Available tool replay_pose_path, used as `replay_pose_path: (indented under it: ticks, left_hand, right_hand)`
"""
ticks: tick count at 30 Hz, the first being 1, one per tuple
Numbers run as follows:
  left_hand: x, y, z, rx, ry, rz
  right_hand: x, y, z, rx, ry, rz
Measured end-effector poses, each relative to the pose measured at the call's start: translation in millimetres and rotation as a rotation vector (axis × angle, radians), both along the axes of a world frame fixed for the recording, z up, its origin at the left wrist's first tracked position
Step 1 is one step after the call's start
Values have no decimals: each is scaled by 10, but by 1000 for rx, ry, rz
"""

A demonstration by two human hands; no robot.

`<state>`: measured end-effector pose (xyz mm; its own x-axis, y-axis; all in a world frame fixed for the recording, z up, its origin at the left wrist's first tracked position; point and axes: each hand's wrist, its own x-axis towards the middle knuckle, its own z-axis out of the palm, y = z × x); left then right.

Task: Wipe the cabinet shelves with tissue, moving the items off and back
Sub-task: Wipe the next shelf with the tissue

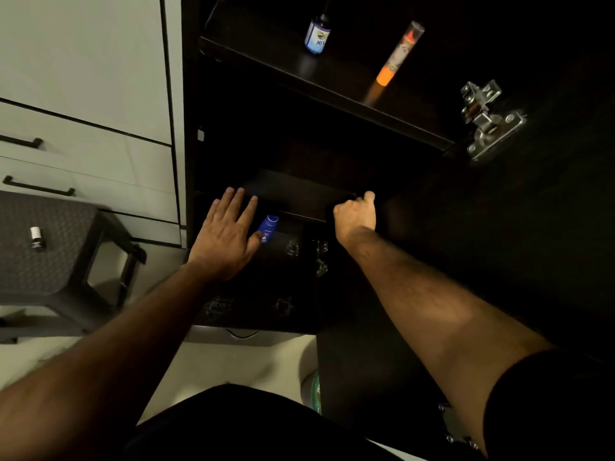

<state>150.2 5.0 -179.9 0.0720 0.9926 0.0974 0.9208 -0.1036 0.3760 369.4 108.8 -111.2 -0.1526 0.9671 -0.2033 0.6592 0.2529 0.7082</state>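
An open dark cabinet [416, 227] is viewed from above, with both hands reaching in. The left hand [226, 234] is spread flat, fingers straight and released, just above a blue bottle [268, 229] standing on the lower level; contact between thumb and bottle cannot be confirmed. The right hand [355, 216] is clenched on the front edge of the middle shelf [299, 194]; whether tissue is held inside that fist cannot be told, and no tissue is seen anywhere.

On the upper shelf [332, 84] a small dark bottle [317, 34] and a tall clear tube with an orange base [399, 54] stand well apart. A small white-capped bottle [36, 238] stands on a grey stool [60, 247] outside the cabinet, beside white drawers [83, 154].

Progress is judged partial: the middle shelf appears bare, one item appears set off on the stool, and the upper shelf and lower level are still stocked. Whether any shelf has been wiped cannot be determined.

Writing: the dark bottle's label shows letters beginning "NI"; the tube bears letters resembling "TIC". Both are incomplete. The blue bottle's marking is illegible.
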Motion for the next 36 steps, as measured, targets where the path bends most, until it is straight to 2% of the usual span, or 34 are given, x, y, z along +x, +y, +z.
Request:
replay_pose_path:
  ticks: [7,11,18,21,25,36]
  left_hand:
    - [-207,-146,-19,-6,11,9]
    - [-390,-290,-26,-23,60,-29]
    - [-1306,-795,-132,-114,186,-70]
    - [-1796,-977,-175,-152,220,-27]
    - [-2381,-1215,-240,-219,233,86]
    - [-3405,-1593,-570,-331,158,345]
  right_hand:
    - [5,15,12,-24,181,2]
    - [-162,-166,-145,-54,391,-30]
    - [-1328,-819,-583,-145,953,-139]
    - [-1907,-1049,-682,-162,1091,-145]
    - [-2577,-1196,-766,-220,1151,-122]
    - [-3836,-1058,-1091,-428,1119,58]
